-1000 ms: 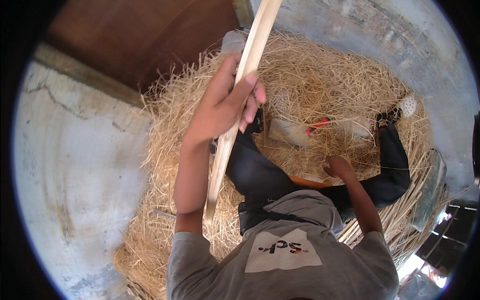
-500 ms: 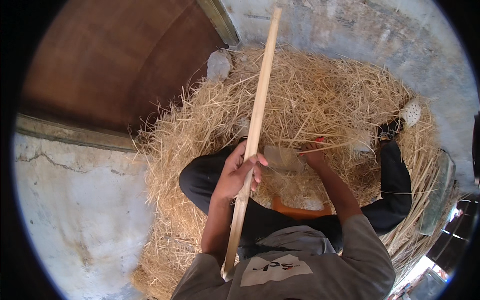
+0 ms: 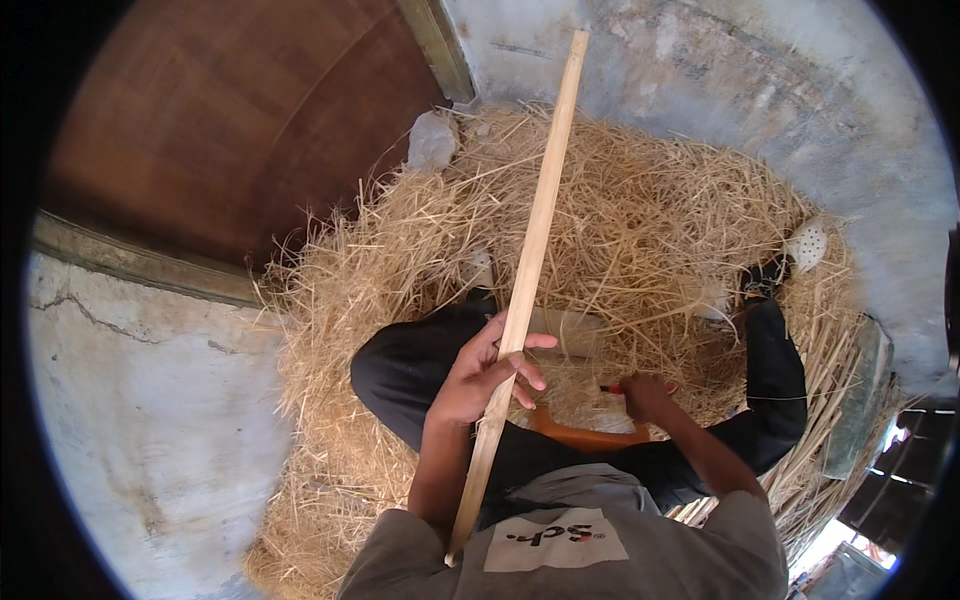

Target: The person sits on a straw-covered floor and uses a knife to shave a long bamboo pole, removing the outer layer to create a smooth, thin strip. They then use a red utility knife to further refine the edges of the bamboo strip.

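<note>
My left hand [image 3: 480, 380] is closed on a long, pale bamboo strip [image 3: 545, 205], thumb across it and some fingertips loose. The strip stands slanted, its far end up by the wall and its near end by my left sleeve. To the right, my right hand [image 3: 648, 397] is curled round a small red-handled tool [image 3: 612, 389]. Only bits of red and a short dark part of that tool show, so its kind is unclear. Between my legs, partly behind the left fingers, lies a flat greyish block [image 3: 575, 328].
Heaped straw-like shavings [image 3: 650, 200] surround my legs. Part of an orange seat [image 3: 590, 436] shows below my hands. A pale stone [image 3: 433, 140] lies near the brown door [image 3: 250, 120]. Thin sticks [image 3: 815, 400] are bundled at the right, and concrete walls [image 3: 160, 400] stand around.
My right hand has come down and nearer my body; the thin sliver that was by it no longer shows there. The bamboo strip's far end has shifted slightly right, still in my left hand.
</note>
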{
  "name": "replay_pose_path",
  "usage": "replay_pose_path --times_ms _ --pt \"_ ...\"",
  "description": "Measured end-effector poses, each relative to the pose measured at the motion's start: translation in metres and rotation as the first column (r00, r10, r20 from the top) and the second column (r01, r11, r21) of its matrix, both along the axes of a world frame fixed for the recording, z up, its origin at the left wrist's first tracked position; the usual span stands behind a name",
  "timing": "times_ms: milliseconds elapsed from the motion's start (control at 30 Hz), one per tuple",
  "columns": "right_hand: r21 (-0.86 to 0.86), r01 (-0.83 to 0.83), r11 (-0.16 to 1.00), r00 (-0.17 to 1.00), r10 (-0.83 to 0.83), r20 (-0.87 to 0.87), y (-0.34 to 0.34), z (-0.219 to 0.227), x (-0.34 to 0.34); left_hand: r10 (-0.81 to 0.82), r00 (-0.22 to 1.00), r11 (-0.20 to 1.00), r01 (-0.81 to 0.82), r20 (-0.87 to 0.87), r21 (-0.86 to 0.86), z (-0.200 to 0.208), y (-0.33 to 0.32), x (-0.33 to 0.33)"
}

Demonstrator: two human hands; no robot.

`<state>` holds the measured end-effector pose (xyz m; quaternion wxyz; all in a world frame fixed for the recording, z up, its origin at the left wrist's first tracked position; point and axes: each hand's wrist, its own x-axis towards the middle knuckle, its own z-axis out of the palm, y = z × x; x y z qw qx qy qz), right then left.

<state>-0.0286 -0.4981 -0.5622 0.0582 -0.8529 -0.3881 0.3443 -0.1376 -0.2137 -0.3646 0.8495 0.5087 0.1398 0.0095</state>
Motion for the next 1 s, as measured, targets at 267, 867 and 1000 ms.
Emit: replay_pose_path --times_ms 267,867,1000 --pt "0.671 0.426 0.607 0.853 -0.517 -0.074 -0.017 0.110 -0.004 -0.012 1.000 0.995 0.011 0.013 0.101 0.012 -0.033 -0.013" --pt "0.758 0.124 0.641 0.655 -0.626 0.423 -0.005 0.212 0.102 -0.071 0.994 0.985 0.057 0.080 0.165 0.039 -0.077 -0.015" --pt "0.838 0.284 0.467 0.603 -0.766 0.223 -0.025 0.144 0.143 -0.080 0.995 0.984 0.068 0.067 0.167 0.043 -0.082 -0.006"
